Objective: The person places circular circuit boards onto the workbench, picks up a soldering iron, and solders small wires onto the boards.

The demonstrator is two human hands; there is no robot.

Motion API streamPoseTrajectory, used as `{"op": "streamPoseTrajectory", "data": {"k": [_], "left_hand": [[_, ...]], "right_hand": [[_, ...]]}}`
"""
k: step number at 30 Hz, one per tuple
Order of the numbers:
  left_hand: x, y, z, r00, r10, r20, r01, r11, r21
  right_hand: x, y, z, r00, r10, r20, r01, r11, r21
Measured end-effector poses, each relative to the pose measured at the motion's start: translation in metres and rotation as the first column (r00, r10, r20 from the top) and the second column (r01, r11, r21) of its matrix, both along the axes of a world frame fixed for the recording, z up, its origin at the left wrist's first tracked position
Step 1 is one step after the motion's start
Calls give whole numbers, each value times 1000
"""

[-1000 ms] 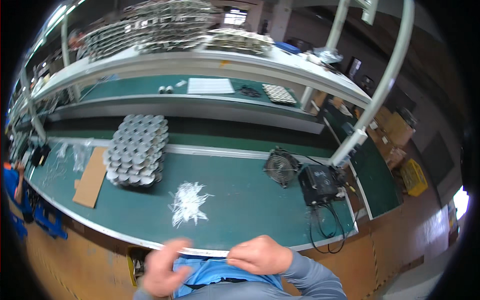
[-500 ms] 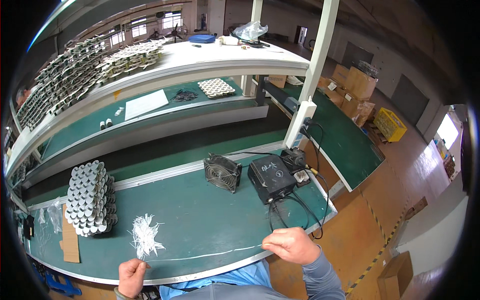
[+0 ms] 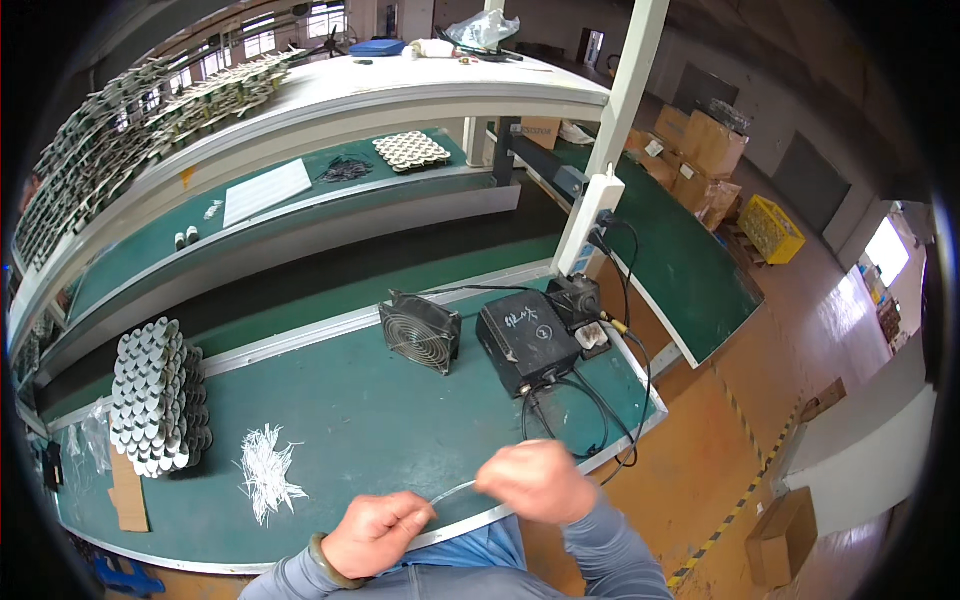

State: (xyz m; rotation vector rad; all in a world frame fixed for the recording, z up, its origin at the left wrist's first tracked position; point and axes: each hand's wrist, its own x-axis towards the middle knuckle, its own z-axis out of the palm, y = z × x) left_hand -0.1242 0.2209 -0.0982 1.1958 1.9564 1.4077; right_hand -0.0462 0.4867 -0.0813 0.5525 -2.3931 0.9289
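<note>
A: Fingers — what have they got?

B: My left hand (image 3: 375,533) and right hand (image 3: 535,482) each pinch an end of a thin clear plastic strand (image 3: 455,490), bowed between them at six o'clock, above the green bench edge (image 3: 330,390).

A: How far along?

B: Early, I'd judge. The loose bundle of white strands (image 3: 265,472) at eight o'clock looks barely touched, and the stack of grey round parts (image 3: 155,395) waits at nine.
</note>
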Motion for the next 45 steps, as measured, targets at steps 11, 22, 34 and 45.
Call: {"op": "streamPoseTrajectory", "data": {"k": [11,22,34,45], "left_hand": [[-6,-19,-29,774,258,578,-161,964,-213],[5,-35,-37,674,349,651,-325,931,-163],[11,-62,-52,722,395,568,-379,913,-154],[17,-64,-50,766,342,545,-322,937,-135]], "right_hand": [[2,166,-90,968,-113,223,190,-251,-949],[-48,188,-83,822,-395,410,465,49,-884],[-24,183,-69,583,-772,251,569,168,-805],[58,37,-10,678,-623,-390,-56,485,-873]]}}
